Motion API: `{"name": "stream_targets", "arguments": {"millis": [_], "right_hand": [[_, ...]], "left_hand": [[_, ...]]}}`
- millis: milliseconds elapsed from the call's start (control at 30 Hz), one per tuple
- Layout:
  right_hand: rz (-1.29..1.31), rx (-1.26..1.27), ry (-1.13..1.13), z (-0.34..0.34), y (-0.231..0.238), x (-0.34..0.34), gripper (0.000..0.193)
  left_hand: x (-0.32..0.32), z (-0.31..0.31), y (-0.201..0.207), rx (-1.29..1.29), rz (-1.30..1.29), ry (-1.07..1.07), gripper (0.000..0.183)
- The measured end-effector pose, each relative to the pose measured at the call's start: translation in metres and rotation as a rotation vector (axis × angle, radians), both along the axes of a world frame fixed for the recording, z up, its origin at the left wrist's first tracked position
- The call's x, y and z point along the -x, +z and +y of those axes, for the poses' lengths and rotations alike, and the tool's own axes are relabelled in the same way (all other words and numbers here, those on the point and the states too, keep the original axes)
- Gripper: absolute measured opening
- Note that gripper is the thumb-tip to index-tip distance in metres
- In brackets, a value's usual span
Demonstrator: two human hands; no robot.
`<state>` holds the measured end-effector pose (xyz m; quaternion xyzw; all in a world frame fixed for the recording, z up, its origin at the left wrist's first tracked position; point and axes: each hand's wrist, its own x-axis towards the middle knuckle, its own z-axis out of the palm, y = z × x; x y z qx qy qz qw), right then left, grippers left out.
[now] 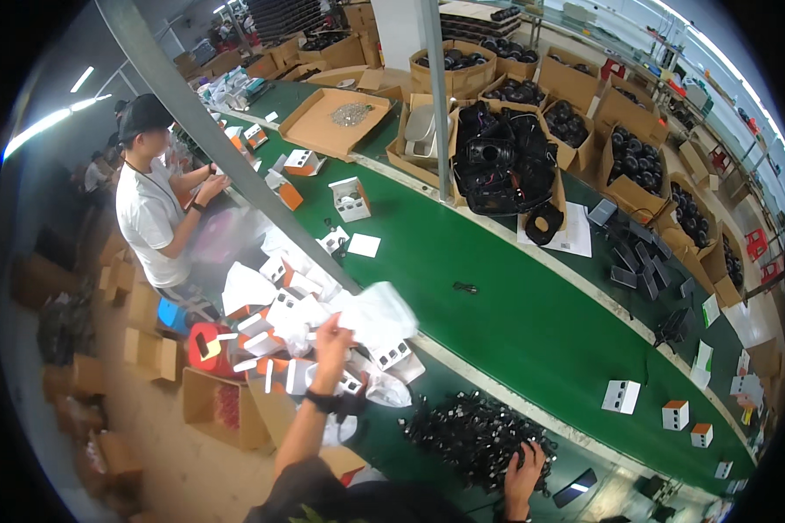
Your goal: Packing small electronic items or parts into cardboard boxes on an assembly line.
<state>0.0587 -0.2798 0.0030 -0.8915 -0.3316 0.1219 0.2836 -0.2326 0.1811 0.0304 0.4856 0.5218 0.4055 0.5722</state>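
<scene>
My left hand (331,342) is raised over a heap of small white-and-orange boxes (279,314), its fingers closed on a white plastic bag (377,312). The bag is a little blurred and hangs beside the belt's near edge. Loose clear plastic bags (385,389) lie among the boxes below it. On the near right, my right hand (523,471) rests on the edge of a pile of short black cables (475,436). Its fingers are apart and touch the pile; their tips partly sink among the cables. A dark phone-like slab (574,488) lies just right of that hand.
A green conveyor belt (515,305) runs across, carrying an open white box (350,199), a small black cable (466,288) and several boxes at right. Beyond it stand cartons of black parts (506,157). A metal post (227,139) rises at left, near a co-worker (153,200).
</scene>
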Motion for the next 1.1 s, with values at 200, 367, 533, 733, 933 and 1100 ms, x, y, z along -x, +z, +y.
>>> {"name": "stream_targets", "arguments": {"millis": [200, 367, 533, 733, 933, 1100], "right_hand": [[-0.008, -0.072, 0.064, 0.017, -0.008, -0.006, 0.026], [0.002, -0.093, 0.299, 0.073, -0.018, -0.059, 0.026], [-0.143, -0.091, 0.457, 0.196, 0.025, -0.142, 0.026], [-0.205, -0.092, 0.437, 0.349, -0.052, -0.177, 0.05], [-0.256, 0.256, 0.519, 0.425, -0.128, -0.126, 0.066], [-0.273, 0.152, 0.432, 0.352, -0.167, -0.123, 0.044]], "left_hand": [[0.131, 0.051, 0.056, -0.586, 0.367, 0.587, 0.03], [0.205, 0.113, 0.059, -0.799, 1.211, 0.489, 0.037], [0.11, 0.084, 0.075, -0.875, 1.431, 0.3, 0.071], [-0.109, 0.003, 0.06, -0.593, 0.616, -0.384, 0.077], [-0.194, 0.234, -0.063, -0.581, 0.591, 0.429, 0.144], [-0.21, 0.323, -0.103, -0.25, 0.797, 0.618, 0.169]]}}
